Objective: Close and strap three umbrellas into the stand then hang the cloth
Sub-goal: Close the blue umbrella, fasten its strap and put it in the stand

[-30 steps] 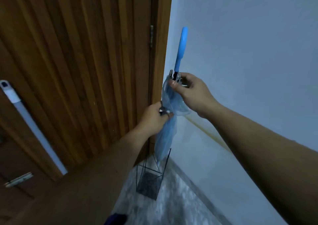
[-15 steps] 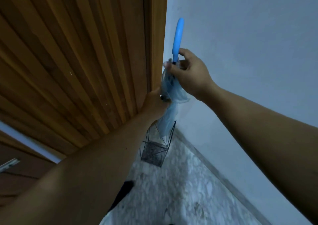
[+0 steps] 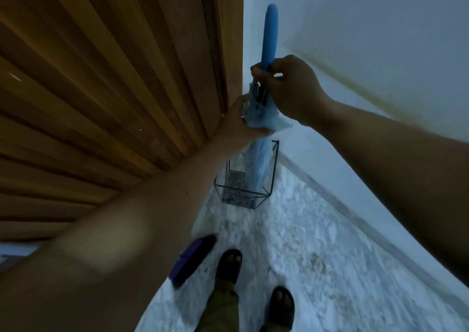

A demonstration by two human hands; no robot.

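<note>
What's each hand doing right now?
Left hand: closed around the umbrella canopy.
Right hand: closed on the umbrella just below its handle.

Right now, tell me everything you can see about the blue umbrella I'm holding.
The blue umbrella is closed, its pale translucent canopy gathered around the shaft. It stands nearly upright in the corner beside the wooden door, its lower end down inside the black wire stand. A brighter blue, smooth, plastic-looking handle points up. The right hand grips just below the handle; the left hand squeezes the bunched canopy. Whether the strap is fastened cannot be seen.
</note>
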